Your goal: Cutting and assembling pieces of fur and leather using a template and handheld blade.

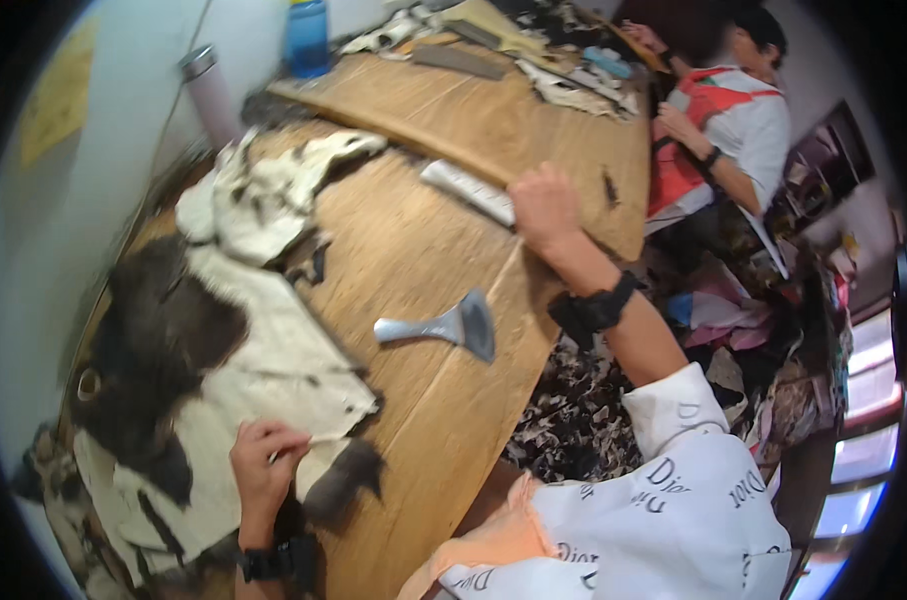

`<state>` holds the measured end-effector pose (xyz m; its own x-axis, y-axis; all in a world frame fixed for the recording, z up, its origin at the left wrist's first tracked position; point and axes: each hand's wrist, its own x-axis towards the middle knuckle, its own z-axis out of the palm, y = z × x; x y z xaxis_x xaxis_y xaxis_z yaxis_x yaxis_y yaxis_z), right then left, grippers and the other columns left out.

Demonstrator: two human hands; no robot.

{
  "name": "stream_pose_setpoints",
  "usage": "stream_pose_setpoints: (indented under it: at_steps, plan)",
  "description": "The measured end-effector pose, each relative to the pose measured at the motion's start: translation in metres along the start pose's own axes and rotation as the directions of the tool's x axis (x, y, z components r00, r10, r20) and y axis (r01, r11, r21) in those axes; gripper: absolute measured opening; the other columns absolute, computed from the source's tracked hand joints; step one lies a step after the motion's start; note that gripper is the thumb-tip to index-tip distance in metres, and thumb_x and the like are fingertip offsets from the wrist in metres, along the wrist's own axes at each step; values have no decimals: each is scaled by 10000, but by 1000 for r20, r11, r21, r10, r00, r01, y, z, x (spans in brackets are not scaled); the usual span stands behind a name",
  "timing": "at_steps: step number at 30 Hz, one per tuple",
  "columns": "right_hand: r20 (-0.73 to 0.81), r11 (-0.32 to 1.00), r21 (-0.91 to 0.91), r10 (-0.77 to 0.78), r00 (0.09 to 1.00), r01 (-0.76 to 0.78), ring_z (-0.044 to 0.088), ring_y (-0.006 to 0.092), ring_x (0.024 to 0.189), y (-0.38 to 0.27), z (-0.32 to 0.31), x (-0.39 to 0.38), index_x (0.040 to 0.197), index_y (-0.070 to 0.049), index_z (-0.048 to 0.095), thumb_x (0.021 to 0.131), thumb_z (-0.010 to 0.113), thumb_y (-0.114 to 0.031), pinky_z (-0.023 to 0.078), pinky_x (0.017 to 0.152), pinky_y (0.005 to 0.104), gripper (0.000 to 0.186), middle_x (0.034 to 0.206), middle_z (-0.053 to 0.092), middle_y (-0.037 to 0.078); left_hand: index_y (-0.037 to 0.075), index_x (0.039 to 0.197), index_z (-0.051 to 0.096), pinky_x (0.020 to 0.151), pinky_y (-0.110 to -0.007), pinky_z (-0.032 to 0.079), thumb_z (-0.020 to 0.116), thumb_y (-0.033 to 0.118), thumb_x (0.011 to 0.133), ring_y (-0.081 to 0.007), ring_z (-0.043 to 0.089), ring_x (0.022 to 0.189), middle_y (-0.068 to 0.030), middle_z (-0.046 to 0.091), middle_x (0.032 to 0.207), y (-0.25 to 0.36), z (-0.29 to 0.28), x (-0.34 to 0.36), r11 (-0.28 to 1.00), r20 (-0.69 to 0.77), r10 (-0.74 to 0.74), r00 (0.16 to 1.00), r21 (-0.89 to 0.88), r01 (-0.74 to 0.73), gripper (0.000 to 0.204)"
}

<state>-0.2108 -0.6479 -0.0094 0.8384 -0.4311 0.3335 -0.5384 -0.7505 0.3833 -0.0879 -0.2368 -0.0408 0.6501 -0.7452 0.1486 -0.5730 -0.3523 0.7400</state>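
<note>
On the left of the wooden table lies a fur pelt (pixel 273 315), its pale skin side up with dark fur showing in patches. Thumb and fingers of my left hand (pixel 263 460) are pinched at the pelt's edge, close to a dark tuft of fur (pixel 343 482). My right hand (pixel 545 207) is closed at the end of a pale flat bar (pixel 470 191), beside a raised board; its fingers partly hide that end. Between my hands, a metal knife with a fan-shaped blade (pixel 443 325) rests on the wood, touched by neither.
Another pale fur piece (pixel 273 195) lies farther back. A pink flask (pixel 210 95) and a blue bottle (pixel 306 40) stand by the wall. Scraps and a grey blade (pixel 458 61) lie on the raised board (pixel 483 110). Fur scraps (pixel 578 410) lie below the table's right edge. People stand at the far right.
</note>
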Motion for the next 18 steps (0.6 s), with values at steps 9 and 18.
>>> stream_pose_setpoints:
  at_steps: [9, 18]
  plan:
    - [-210, 166, 943, -368, 906, 287, 520, 260, 692, -179, -89, -73, 750, -92, 631, 698, 649, -65, 427, 642, 347, 61, 665, 532, 57, 103, 779, 707, 643, -289, 430, 735, 61, 629, -190, 524, 722, -27, 608, 741, -9, 3, 7, 993, 11, 102, 995, -59, -102, 158]
    - [-189, 164, 951, -365, 912, 263, 514, 261, 727, -209, -80, -85, 736, -80, 596, 709, 630, -87, 420, 634, 353, 44, 696, 513, 65, 115, 791, 712, 658, -281, 438, 737, 65, 630, -177, 528, 741, -12, 617, 758, -8, 2, 2, 997, 17, 51, 999, -50, -50, 170]
